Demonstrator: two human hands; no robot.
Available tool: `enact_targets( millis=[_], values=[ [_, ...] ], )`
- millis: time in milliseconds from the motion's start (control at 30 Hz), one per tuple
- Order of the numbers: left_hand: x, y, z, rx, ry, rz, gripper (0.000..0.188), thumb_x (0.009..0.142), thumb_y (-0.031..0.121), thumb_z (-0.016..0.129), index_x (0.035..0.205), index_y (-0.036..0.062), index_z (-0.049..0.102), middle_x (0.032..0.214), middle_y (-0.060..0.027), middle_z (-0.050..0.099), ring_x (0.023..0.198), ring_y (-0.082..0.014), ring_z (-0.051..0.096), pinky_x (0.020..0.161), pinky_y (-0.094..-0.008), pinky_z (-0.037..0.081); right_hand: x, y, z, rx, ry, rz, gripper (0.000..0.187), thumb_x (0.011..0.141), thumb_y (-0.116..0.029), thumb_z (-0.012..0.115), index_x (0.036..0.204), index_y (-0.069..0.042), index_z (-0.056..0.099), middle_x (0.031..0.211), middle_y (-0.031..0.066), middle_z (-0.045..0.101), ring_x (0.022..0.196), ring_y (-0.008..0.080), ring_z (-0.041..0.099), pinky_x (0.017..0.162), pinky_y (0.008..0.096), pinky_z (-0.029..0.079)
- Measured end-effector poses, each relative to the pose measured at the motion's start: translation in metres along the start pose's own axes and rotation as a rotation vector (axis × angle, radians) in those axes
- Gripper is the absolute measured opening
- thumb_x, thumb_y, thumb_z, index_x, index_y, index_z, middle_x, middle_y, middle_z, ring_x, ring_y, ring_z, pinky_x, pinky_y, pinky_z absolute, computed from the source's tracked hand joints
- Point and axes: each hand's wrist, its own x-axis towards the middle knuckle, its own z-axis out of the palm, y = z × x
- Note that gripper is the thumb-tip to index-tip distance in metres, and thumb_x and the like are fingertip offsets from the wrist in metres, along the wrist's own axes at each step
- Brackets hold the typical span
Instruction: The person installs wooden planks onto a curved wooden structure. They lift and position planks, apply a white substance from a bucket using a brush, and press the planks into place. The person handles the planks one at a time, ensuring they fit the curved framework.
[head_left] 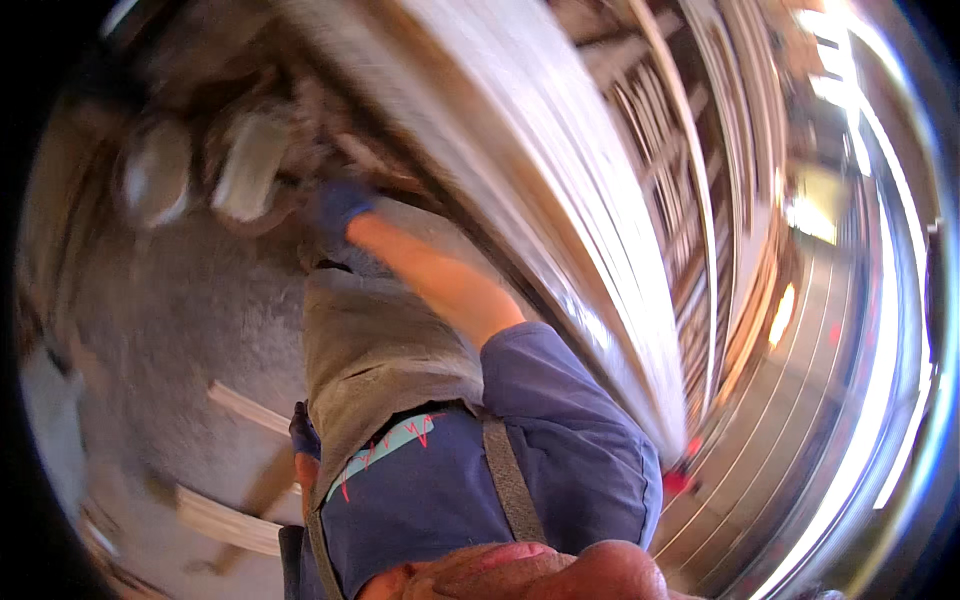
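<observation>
The right glove [342,204] is blue, the shirt [575,400] navy.

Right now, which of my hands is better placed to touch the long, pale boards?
Probably your right: the blue-gloved right hand is stretched forward, near the edge of the long, pale boards. The dark blue-gloved left hand is at your left side, farther from them.

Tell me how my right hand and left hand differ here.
The right hand reaches out well ahead of the body; the left hand is close beside the trousers, near the waist. The right hand looks smeared by blur; the left hand is sharper but partly hidden. Both wear blue gloves, the left hand's looking darker.
</observation>
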Motion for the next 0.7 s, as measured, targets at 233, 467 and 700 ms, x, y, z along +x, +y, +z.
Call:
enact_targets(
  millis=[233,467,700],
  values=[
    [0.062,0.109,0.067,0.320,-0.210,-0.037,0.059,0.096,0.049,0.045,0.128,-0.0002,0.051,0.129,-0.0173,0.056,0.115,-0.0314,0.055,0.101,-0.0414,0.042,-0.178,0.019,-0.007,0.081,-0.025,-0.289,0.035,0.086,-0.037,0.055,0.098,-0.006,0.068,0.095,0.0162,0.070,0.092,0.0345,0.066,0.075,0.0447,0.052],
    [0.035,0.129,0.183,0.605,-0.391,-0.009,0.063,0.096,0.051,0.042,0.132,0.0006,0.045,0.134,-0.0195,0.051,0.119,-0.0359,0.051,0.104,-0.0438,0.039,-0.423,0.026,-0.208,0.022,0.160,-0.340,0.028,0.081,-0.031,0.060,0.094,-0.010,0.073,0.096,0.0167,0.069,0.091,0.0326,0.067,0.075,0.0440,0.053],
    [0.016,0.100,0.274,1.180,-0.329,0.102,0.058,0.095,0.048,0.043,0.130,0.0032,0.048,0.131,-0.0186,0.054,0.116,-0.0364,0.053,0.100,-0.0448,0.041,-0.612,0.015,-0.218,-0.149,0.323,-0.386,0.021,0.080,-0.025,0.058,0.087,-0.009,0.070,0.085,0.0154,0.067,0.081,0.0291,0.066,0.067,0.0420,0.052]
  ],
)
